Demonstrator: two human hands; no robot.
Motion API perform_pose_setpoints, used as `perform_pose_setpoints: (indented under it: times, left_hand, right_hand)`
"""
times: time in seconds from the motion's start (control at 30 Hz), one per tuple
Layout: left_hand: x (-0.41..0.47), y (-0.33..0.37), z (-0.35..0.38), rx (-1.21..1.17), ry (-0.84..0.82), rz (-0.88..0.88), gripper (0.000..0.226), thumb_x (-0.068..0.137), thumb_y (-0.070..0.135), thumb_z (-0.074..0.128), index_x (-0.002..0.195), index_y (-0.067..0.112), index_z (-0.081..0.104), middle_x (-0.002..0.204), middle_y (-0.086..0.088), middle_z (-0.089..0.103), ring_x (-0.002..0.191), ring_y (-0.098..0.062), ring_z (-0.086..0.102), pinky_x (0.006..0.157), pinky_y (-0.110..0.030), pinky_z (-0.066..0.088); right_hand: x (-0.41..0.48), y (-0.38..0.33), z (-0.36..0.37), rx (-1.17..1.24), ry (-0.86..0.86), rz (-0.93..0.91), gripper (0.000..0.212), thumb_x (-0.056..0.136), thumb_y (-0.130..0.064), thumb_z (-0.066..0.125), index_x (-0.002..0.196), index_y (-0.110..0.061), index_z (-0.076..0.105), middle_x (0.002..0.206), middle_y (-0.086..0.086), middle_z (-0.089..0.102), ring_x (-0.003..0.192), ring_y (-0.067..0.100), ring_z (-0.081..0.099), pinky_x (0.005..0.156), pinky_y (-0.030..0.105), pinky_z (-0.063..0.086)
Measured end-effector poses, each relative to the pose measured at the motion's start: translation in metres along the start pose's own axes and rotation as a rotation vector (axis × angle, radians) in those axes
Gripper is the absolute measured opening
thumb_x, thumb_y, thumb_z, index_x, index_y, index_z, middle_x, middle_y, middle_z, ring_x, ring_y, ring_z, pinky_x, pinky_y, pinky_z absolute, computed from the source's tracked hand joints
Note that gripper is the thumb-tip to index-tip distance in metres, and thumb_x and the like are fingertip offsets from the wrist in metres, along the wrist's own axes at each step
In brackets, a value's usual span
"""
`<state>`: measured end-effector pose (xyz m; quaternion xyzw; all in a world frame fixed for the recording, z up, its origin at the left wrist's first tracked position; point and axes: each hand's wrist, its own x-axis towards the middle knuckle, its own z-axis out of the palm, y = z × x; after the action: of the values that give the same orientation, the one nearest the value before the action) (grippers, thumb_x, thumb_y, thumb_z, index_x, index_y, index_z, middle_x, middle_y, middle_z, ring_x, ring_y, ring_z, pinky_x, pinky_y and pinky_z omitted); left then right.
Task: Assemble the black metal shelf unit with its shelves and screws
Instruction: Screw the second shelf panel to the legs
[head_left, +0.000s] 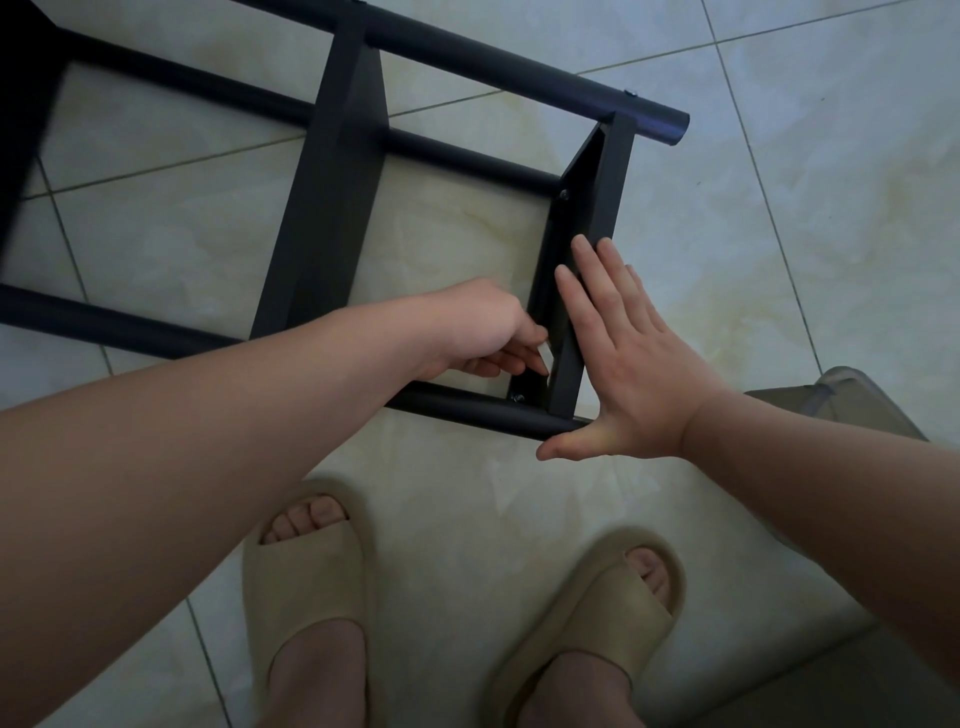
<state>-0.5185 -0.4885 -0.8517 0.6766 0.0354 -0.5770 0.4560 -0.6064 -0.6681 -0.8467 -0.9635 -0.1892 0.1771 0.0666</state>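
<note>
The left hand (483, 332) pinches a small pale tool (544, 358), and the screw (517, 398) sits just beyond it at five o'clock, in the end shelf's (597, 208) near corner. At three o'clock the right hand (639, 364) presses flat, fingers straight, on the shelf's outer face. The shelf's long axis runs seven to one o'clock.

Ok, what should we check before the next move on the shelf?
1. Right hand flat against the end shelf, steadying it: ok.
2. Left hand pinching a small pale piece at the near corner: ok; what it is, cannot tell.
3. Near corner screw sitting at the tube: ok; tight, cannot tell.
4. Far corner screw in place: ok.
5. Slippers clear of the tube: ok.
</note>
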Motion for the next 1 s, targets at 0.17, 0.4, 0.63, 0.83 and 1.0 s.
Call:
perform_pose_setpoints:
  times: [0.17, 0.4, 0.63, 0.83, 1.0]
  left_hand:
    - [0.0, -0.001, -0.002, 0.006, -0.006, -0.004, 0.011, 0.1, 0.02, 0.057, 0.098, 0.014, 0.066, 0.077, 0.005, 0.076, 0.076, -0.01, 0.064, 0.076, -0.028, 0.049]
    - [-0.003, -0.007, -0.006, 0.016, -0.026, -0.015, 0.014, 0.1, 0.017, 0.055, 0.092, 0.015, 0.066, 0.078, 0.004, 0.076, 0.073, -0.009, 0.063, 0.077, -0.028, 0.048]
    - [-0.01, -0.008, -0.014, 0.176, -0.056, 0.048, 0.014, 0.1, 0.014, 0.056, 0.091, 0.016, 0.066, 0.085, 0.003, 0.077, 0.079, -0.01, 0.063, 0.079, -0.029, 0.048]
    - [-0.011, -0.008, -0.02, 0.323, -0.117, 0.069, 0.016, 0.099, 0.012, 0.056, 0.089, 0.017, 0.069, 0.085, 0.005, 0.077, 0.083, -0.009, 0.063, 0.084, -0.032, 0.049]
    - [-0.013, -0.013, -0.018, 0.41, -0.152, 0.093, 0.02, 0.097, 0.009, 0.059, 0.083, 0.018, 0.07, 0.08, 0.007, 0.073, 0.081, -0.01, 0.062, 0.079, -0.031, 0.046]
  right_hand:
    - [0.0, -0.001, 0.0, 0.005, 0.0, -0.001, 0.14, 0.068, -0.102, 0.031, 0.161, -0.003, -0.002, 0.168, 0.019, -0.011, 0.155, 0.035, -0.016, 0.126, 0.052, 0.0]
    - [0.0, -0.001, 0.0, 0.005, 0.001, 0.0, 0.14, 0.068, -0.102, 0.032, 0.161, -0.003, -0.003, 0.168, 0.017, -0.012, 0.155, 0.034, -0.017, 0.126, 0.051, -0.001]
    - [0.0, 0.0, 0.0, 0.003, 0.007, 0.002, 0.141, 0.068, -0.102, 0.032, 0.161, -0.002, -0.002, 0.168, 0.018, -0.011, 0.155, 0.035, -0.017, 0.126, 0.05, -0.002]
    - [0.0, 0.0, 0.001, -0.003, 0.007, 0.003, 0.141, 0.068, -0.102, 0.032, 0.161, -0.002, -0.002, 0.168, 0.019, -0.011, 0.155, 0.035, -0.017, 0.126, 0.051, -0.001]
    - [0.0, 0.0, 0.002, -0.005, 0.009, -0.001, 0.14, 0.068, -0.102, 0.032, 0.161, -0.002, -0.002, 0.168, 0.018, -0.012, 0.155, 0.035, -0.017, 0.126, 0.053, 0.001]
